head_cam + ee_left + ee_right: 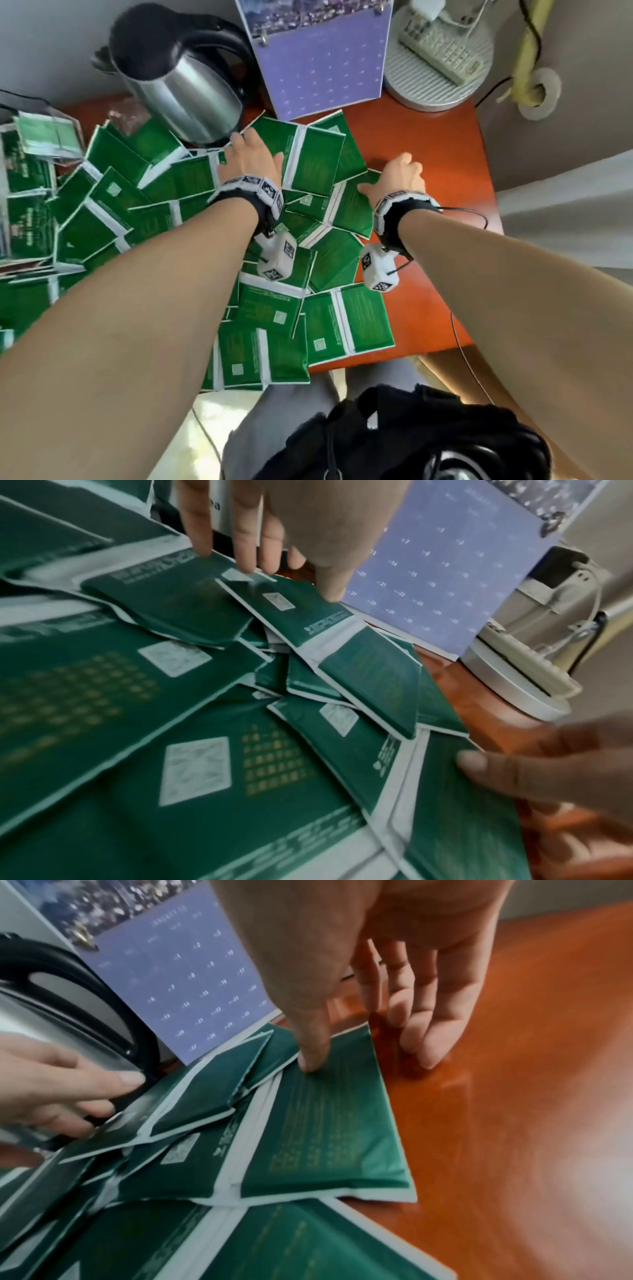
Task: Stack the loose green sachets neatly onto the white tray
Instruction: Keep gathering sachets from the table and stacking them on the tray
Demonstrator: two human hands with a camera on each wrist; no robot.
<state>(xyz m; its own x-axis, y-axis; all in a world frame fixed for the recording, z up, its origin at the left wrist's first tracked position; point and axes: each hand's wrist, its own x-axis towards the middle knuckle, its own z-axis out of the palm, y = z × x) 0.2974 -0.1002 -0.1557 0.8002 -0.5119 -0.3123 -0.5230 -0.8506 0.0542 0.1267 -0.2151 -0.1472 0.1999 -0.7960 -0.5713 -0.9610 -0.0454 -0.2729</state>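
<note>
The left hand (247,158) reaches to the far side of the pile, fingers straight, their tips touching the far edges of two overlapping sachets (219,599) just beside the kettle (178,78); it grips nothing yet. The right hand (397,180) works at the pile's right edge: its thumb presses on the top of one sachet (329,1123) while the straight fingers rest on the bare table (428,137) beside that sachet's edge, a pinch about to form, by my reading. Green sachets (137,205) lie scattered and overlapping across most of the table. A small stack (44,137) shows at far left, possibly on the tray, though the tray itself I cannot make out. Nearly all the stacking seems left to do. A calendar (322,61) stands behind.
</note>
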